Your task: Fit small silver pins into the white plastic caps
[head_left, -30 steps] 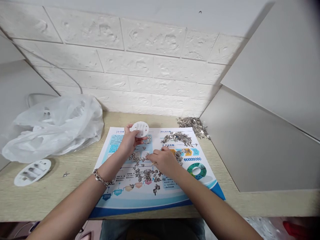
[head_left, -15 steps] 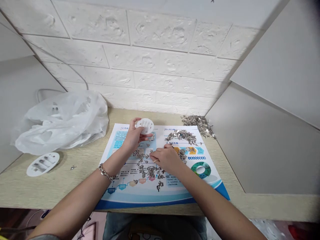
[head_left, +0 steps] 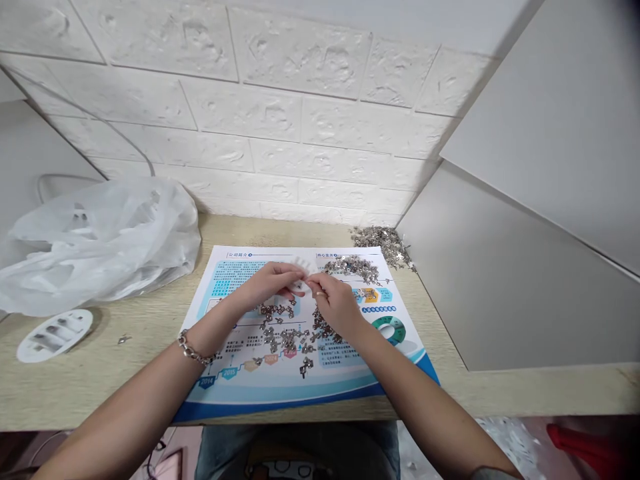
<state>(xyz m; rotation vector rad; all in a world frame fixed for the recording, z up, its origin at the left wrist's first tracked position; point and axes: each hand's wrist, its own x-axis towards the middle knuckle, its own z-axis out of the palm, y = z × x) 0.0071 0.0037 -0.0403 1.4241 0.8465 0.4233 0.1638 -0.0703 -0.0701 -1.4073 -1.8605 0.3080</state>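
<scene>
White disc [head_left: 305, 267] was raised over the upper middle of the printed sheet [head_left: 240, 397] in the head view, partly covered by your fingers. Your left hand [head_left: 278, 283] had it clamped, thumb above and other fingers below. Your right hand [head_left: 336, 304] met it from the other side, fingertips drawn together at the disc; whether they pinched a small part, I cannot tell. You had the two hands close together, and a chain bracelet [head_left: 195, 351] was around your left wrist.

Beneath and in front of your hands, loose metal parts [head_left: 283, 340] were scattered across the sheet, some near your right palm. A metal heap [head_left: 353, 268] lay on the sheet's upper right, and a corner pile [head_left: 383, 244] lay beyond it, near the brick wall [head_left: 275, 120] and the grey panel [head_left: 475, 280] to your right.

To your left on the table [head_left: 150, 393], a second disc [head_left: 55, 335] lay with dark pieces in its slots, just in front of a plastic bag [head_left: 105, 247]. One single metal piece [head_left: 123, 339] lay between that disc and the sheet.
</scene>
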